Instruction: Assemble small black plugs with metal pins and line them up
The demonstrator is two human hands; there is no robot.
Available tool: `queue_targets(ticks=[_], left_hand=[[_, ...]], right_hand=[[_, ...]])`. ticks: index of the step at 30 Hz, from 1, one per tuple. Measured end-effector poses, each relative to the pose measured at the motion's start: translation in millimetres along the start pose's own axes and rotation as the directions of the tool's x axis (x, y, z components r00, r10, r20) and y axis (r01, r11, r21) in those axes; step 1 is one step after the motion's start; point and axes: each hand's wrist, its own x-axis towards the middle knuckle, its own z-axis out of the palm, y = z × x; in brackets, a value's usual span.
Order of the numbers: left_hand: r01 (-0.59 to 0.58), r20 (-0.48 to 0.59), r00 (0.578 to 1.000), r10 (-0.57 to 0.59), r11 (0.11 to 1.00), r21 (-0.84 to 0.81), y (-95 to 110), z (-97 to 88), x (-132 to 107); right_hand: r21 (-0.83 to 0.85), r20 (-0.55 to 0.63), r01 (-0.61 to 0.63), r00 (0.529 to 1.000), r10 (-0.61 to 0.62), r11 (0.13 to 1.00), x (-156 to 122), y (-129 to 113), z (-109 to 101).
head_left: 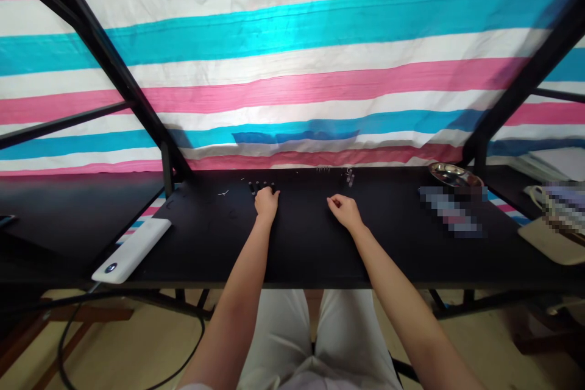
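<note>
My left hand [266, 202] rests on the black tabletop with its back up. Its thumb stands apart to the right, and the fingers bend down, partly hidden, at a short row of small dark cylinders [251, 188] with pale ends. I see no thing held in it. To the right, my right hand [346, 211] is closed, thumb and forefinger pinched together. Whatever it holds, if anything, is too small or hidden to name. Beyond it lies a group of small greyish cylindrical pieces [350, 178]. Small coiled, spring-like pieces [322, 169] lie along the back edge.
A white power bank [132, 250] with a cable lies at the left. At the back right stands a shiny metal dish [454, 175], with a blurred-out item [451, 212] before it. Black frame bars [123, 82] rise on both sides; a striped sheet [297, 88] hangs behind.
</note>
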Motion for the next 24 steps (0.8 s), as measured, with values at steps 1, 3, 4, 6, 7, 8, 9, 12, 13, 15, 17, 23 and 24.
queue_targets(ticks=[1,3,4,6,7,8,9,12,13,15,17,23,24], left_hand=[[-0.002,0.002,1.000,0.002,1.000,0.001,-0.2,0.3,0.2],[-0.005,0.007,1.000,0.005,1.000,0.001,-0.1,0.6,0.6],[-0.005,0.007,1.000,0.005,1.000,-0.001,0.1,0.6,0.8],[0.001,0.006,1.000,0.000,1.000,-0.002,0.8,0.2,1.2],[0.003,0.007,1.000,-0.003,1.000,-0.002,1.1,0.0,1.4],[0.006,0.009,1.000,-0.006,1.000,-0.003,1.5,-0.3,1.5],[0.008,0.012,1.000,-0.008,1.000,-0.005,1.7,-0.5,1.6],[0.011,0.012,1.000,-0.011,1.000,-0.013,1.4,-0.3,2.0],[0.011,0.010,1.000,-0.011,1.000,-0.016,1.0,-0.1,2.2],[0.010,0.004,1.000,-0.010,1.000,-0.021,0.5,0.3,2.4],[0.013,0.002,1.000,-0.013,1.000,-0.024,0.3,0.0,2.6],[0.029,0.021,0.999,-0.028,0.999,-0.042,1.1,-4.1,2.0],[0.030,0.023,0.999,-0.029,0.999,-0.044,0.9,-4.7,1.7]], right_hand=[[-0.001,0.002,0.000,1.000,0.000,1.000,0.1,-0.1,-0.1],[-0.004,0.002,0.002,1.000,-0.002,1.000,0.2,0.3,0.1],[-0.005,0.001,0.004,1.000,-0.004,1.000,0.1,0.6,0.4],[-0.005,-0.004,0.005,1.000,-0.005,1.000,0.0,1.3,0.9],[-0.005,-0.006,0.005,1.000,-0.005,1.000,-0.1,1.7,1.1],[-0.005,-0.007,0.004,1.000,-0.004,1.000,-0.1,2.1,1.3],[-0.005,-0.007,0.003,1.000,-0.003,1.000,-0.1,2.4,1.4],[-0.003,-0.003,0.000,1.000,0.000,1.000,0.2,3.2,1.6],[-0.003,-0.004,-0.003,1.000,0.003,1.000,0.2,3.4,1.7],[-0.004,-0.004,-0.009,1.000,0.009,1.000,0.2,3.4,1.7],[-0.005,-0.007,-0.011,1.000,0.011,1.000,0.1,2.9,1.5],[-0.008,-0.002,-0.015,1.000,0.015,1.000,-0.1,0.2,-0.8],[-0.013,-0.003,-0.016,1.000,0.016,1.000,0.0,0.3,-1.1]])
